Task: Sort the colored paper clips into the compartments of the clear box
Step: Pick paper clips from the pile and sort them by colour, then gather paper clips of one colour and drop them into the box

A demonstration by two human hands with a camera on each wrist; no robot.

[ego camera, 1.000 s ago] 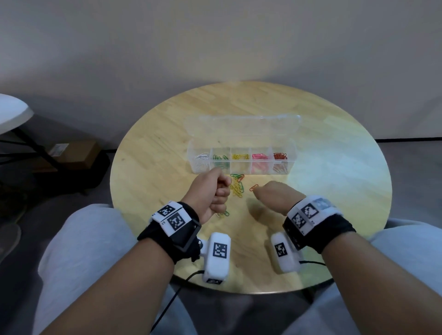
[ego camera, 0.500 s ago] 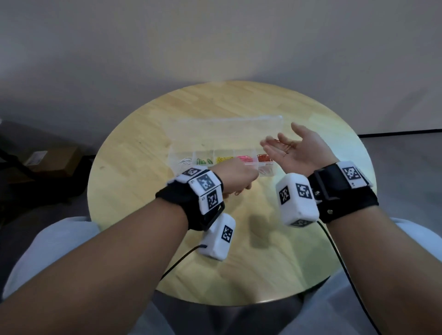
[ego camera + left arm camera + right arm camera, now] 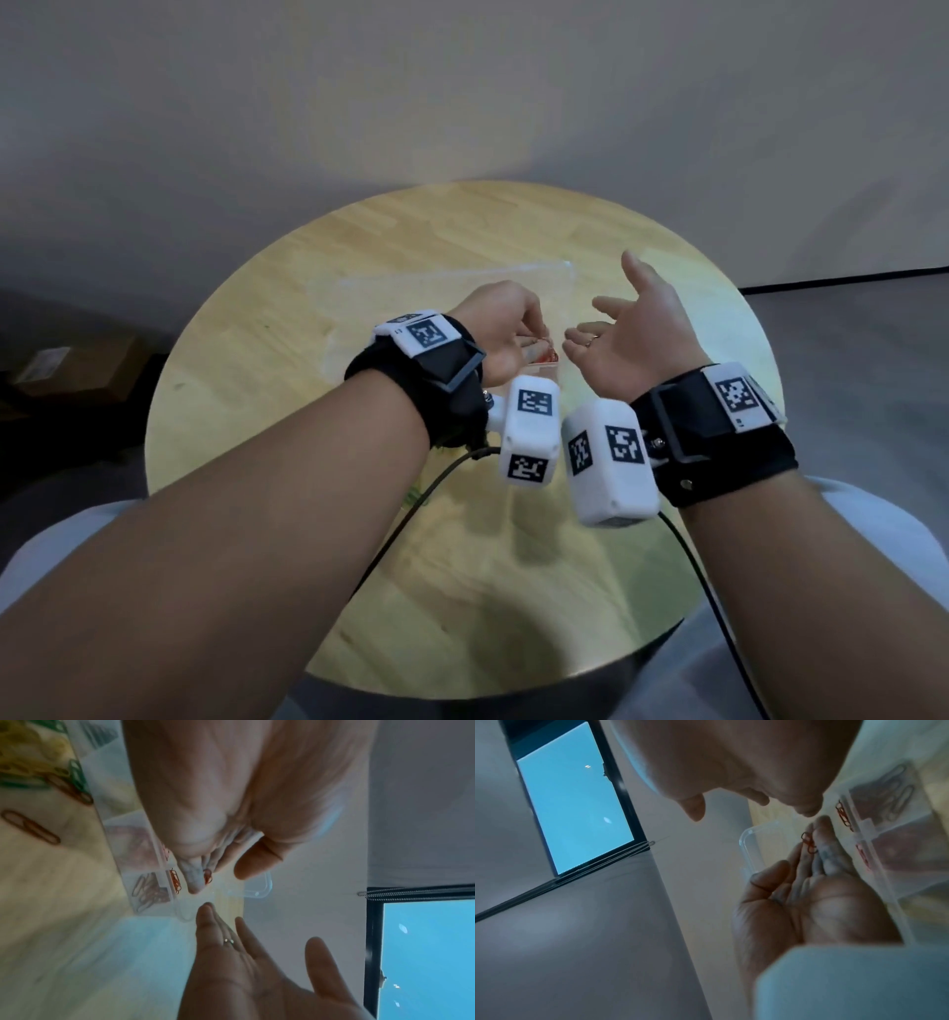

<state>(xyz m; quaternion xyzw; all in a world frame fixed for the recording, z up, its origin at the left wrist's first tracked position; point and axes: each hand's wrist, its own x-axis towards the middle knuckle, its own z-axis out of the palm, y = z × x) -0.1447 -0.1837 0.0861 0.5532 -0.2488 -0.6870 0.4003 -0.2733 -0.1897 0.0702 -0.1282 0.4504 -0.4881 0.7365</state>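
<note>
Red clip point(image 3: 207, 878): was pinched at the fingers point(image 3: 194, 880) of the left hand point(image 3: 495, 329), above the end compartment of the box point(image 3: 257, 888).
Left hand: was curled, thumb point(image 3: 253, 860) and fingertips closed on the red clip.
Right hand point(image 3: 629, 342): was held palm up just beside the left hand, fingers relaxed and spread; a ring point(image 3: 228, 941) was seen on one finger, nothing was gripped.
Box: was set open on the tabletop point(image 3: 287, 329); red clips point(image 3: 175, 880) were seen in the end compartment, pink ones in the next.
Loose clips point(image 3: 30, 826): were left on the tabletop beside the box, orange, green and yellow.
</note>
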